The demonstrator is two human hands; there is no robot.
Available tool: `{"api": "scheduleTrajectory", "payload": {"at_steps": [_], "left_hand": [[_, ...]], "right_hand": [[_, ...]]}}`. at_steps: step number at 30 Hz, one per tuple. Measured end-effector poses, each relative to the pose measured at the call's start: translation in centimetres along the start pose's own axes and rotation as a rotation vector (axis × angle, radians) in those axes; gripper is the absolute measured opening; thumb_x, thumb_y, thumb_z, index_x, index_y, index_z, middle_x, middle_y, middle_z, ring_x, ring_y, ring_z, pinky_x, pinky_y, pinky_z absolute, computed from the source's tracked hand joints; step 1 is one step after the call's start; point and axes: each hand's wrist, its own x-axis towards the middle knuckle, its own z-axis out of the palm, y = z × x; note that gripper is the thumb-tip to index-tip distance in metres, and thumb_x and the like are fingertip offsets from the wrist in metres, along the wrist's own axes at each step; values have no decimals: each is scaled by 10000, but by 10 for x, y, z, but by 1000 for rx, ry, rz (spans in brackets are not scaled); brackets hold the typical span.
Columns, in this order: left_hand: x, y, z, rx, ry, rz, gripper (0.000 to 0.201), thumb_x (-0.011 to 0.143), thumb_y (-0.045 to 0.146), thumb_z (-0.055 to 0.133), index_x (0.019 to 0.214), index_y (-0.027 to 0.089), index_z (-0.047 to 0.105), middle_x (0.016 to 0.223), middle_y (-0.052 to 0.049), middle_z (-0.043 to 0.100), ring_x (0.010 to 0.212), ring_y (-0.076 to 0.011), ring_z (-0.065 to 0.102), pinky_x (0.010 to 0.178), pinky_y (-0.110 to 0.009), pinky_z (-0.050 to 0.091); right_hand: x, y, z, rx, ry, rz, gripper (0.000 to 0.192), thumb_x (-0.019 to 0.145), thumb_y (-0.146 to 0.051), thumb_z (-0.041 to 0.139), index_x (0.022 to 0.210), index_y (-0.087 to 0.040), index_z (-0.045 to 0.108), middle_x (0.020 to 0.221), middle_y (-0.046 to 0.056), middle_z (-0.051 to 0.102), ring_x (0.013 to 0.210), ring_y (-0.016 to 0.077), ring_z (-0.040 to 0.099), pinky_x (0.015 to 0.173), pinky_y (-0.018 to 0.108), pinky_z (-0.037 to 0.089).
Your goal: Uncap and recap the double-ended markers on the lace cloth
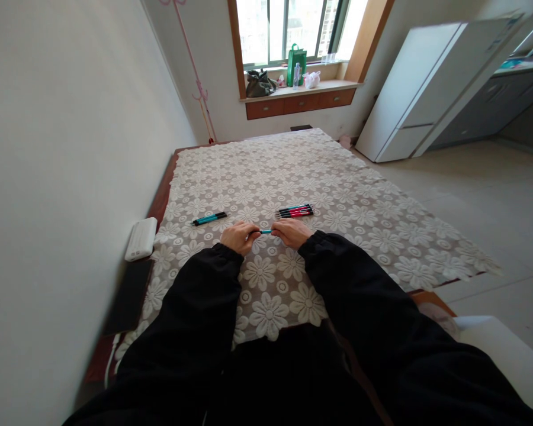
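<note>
Both hands, left hand point(238, 236) and right hand point(292, 232), hold a teal pen point(265, 231).

A person in black sleeves is sitting at a long table draped in a white floral lace cloth point(359, 201), holding a slim teal pen point(265, 231) level between the left hand point(238, 236) and the right hand point(292, 232), each closing on one end. A pair of teal pens point(209, 218) is lying to the far left of the hands, a bundle of red and black pens point(295, 211) just beyond them. A white rectangular power bank point(141, 238) is resting by the left wall.
</note>
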Motion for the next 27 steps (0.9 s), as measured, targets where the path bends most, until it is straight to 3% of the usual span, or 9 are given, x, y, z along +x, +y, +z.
{"api": "scheduleTrajectory", "payload": {"at_steps": [4,10,13,19,22,25,27], "left_hand": [[0,3,-3,14,-17,8,229,929,343,530,974,225,722,933,-48,730,931,-216,640,747,-324,470],[-1,3,-4,41,-37,-35,407,984,365,387,754,219,689,730,-49,675,836,-213,627,679,-319,434],[0,4,-2,2,-14,-44,400,988,379,389,792,229,704,742,-44,689,849,-212,631,702,-316,451],[0,3,1,-151,68,29,286,925,408,560,1121,226,662,987,-42,729,956,-200,648,858,-321,505],[0,1,2,-127,61,21,228,910,400,586,1012,223,689,935,-44,724,938,-205,650,848,-327,511],[0,1,1,-63,17,-13,332,977,400,455,860,224,711,810,-51,706,903,-214,648,812,-339,508],[0,2,1,-68,21,-18,332,981,407,446,906,225,714,830,-51,712,911,-212,648,824,-339,508]], "right_hand": [[0,-1,0,-27,13,-12,205,997,-284,497,922,-165,647,824,67,622,788,175,553,718,264,363],[0,-2,0,-32,101,-93,207,995,-295,497,921,-168,643,798,66,603,789,185,527,741,284,375],[0,0,0,15,126,-92,203,992,-294,502,920,-169,644,810,69,619,803,188,532,743,286,385],[0,4,1,75,137,-39,168,969,-288,541,952,-168,657,862,70,660,832,190,572,754,289,400],[0,4,1,77,118,-45,183,971,-308,541,959,-170,661,891,78,667,858,193,582,777,291,410],[1,3,2,80,114,-55,188,972,-318,542,971,-171,660,908,80,672,880,198,582,804,297,417],[1,3,2,83,118,-50,185,967,-319,551,980,-171,661,910,81,672,879,200,582,801,300,418]]}}
